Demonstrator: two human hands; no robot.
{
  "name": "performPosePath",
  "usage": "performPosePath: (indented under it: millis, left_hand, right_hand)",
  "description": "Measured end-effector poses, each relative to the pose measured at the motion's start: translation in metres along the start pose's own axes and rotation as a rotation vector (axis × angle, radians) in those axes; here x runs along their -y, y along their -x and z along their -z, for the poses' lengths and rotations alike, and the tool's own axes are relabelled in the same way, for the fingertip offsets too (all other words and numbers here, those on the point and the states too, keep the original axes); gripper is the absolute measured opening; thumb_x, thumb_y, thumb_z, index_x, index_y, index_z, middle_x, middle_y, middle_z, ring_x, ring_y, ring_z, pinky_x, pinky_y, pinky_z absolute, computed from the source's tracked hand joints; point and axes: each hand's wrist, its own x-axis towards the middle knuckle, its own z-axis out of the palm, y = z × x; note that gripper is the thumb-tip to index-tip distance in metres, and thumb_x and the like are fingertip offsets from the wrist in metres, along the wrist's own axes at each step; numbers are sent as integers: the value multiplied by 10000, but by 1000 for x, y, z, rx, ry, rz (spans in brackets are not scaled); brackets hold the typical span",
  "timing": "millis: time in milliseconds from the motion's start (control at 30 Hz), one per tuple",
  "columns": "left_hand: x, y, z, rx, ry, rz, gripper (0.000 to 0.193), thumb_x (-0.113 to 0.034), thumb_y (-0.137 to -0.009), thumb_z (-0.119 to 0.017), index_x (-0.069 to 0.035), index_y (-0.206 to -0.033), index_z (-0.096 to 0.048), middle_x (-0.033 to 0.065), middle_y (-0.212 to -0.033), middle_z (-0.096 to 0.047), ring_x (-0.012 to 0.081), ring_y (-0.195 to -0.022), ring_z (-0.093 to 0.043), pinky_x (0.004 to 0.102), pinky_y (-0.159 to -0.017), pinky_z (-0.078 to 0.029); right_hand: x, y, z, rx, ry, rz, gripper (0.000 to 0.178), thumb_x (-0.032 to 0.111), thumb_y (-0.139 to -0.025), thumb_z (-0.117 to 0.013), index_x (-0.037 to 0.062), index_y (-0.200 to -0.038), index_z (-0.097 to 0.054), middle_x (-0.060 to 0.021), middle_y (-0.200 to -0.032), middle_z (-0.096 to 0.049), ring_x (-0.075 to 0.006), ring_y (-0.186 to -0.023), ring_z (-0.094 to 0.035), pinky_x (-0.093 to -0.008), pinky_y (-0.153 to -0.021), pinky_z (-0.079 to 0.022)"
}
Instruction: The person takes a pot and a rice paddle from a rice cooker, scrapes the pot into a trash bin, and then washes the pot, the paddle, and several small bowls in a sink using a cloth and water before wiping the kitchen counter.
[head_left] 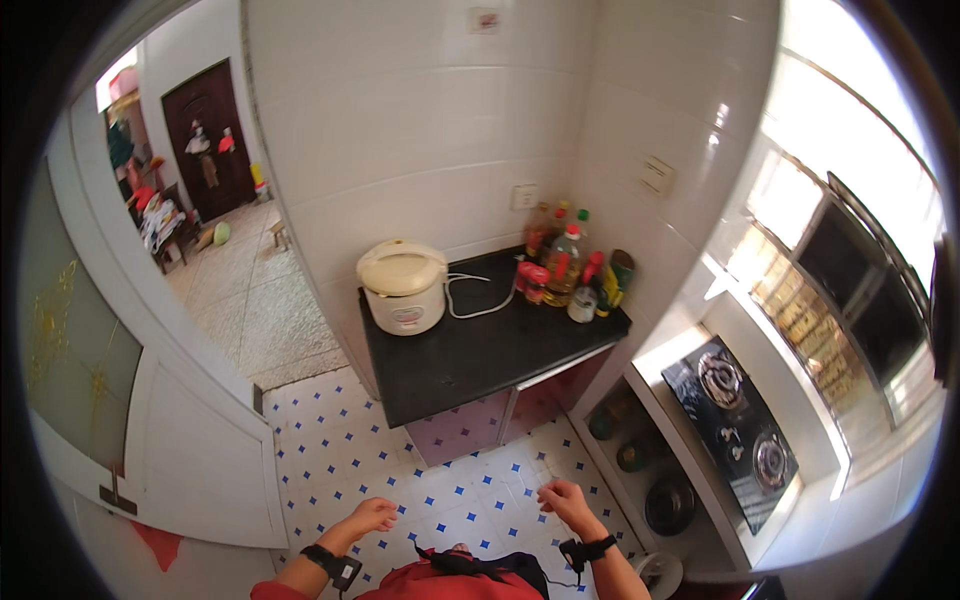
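Both hands hang in the air over the tiled floor, in front of my body and apart from each other. My left hand (376, 514) has its fingers loosely curled inward, and nothing shows in it. Loosely bent too are the fingers of my right hand (564, 502), with no object visible in them. A black strap with a small device circles each wrist. Ahead of the hands stands a black countertop (450, 370); neither hand touches it. On its left part sits a cream rice cooker (403, 290) with its lid down and a white cord (482, 312) beside it.
Bottles (562, 268) and red-lidded jars (533, 285) crowd the counter's right corner. At right, a black two-burner gas stove (732, 425) stands over shelves holding a dark pan (669, 505). A white door (195, 450) stands at left beside a doorway to another room.
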Motion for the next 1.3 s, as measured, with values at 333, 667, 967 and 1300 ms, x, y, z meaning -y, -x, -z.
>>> performPosePath:
  millis: [333, 667, 967, 1300]
  left_hand:
    - [53, 10, 98, -351, 166, 170, 260, -146, -846, -581, -4, -1062, -550, 104, -875, -622, 169, -712, -622, 268, -628, -526]
    - [-2, -41, 138, -420, 59, 342, 365, -216, -865, -582, 16, -1141, -527, 144, -958, -633, 212, -812, -636, 291, -694, -523]
    - [-38, -81, 170, -432, 47, 183, 319, -217, -839, -603, -4, -1075, -583, 117, -862, -661, 179, -743, -652, 286, -694, -513]
    - [-177, -185, 271, -343, -284, -216, 266, -210, -856, -584, -23, -1045, -595, 134, -884, -651, 236, -824, -639, 329, -733, -501]
  right_hand:
    - [195, -215, -108, 390, 308, 287, 181, 156, -842, -614, -12, -908, -605, -45, -763, -611, -115, -656, -587, -255, -606, -498]
    - [332, -429, -237, 197, 723, 823, 294, 136, -758, -614, 9, -1020, -571, -151, -978, -582, -281, -754, -622, -359, -684, -506]
    - [370, -530, -300, 157, 1180, 848, 396, 113, -720, -559, 51, -1110, -546, -149, -1068, -586, -338, -930, -588, -425, -803, -477]
    - [416, -552, -181, 121, 247, 567, 361, -16, -730, -621, 3, -1084, -555, -50, -962, -622, -87, -729, -574, -216, -614, -466]
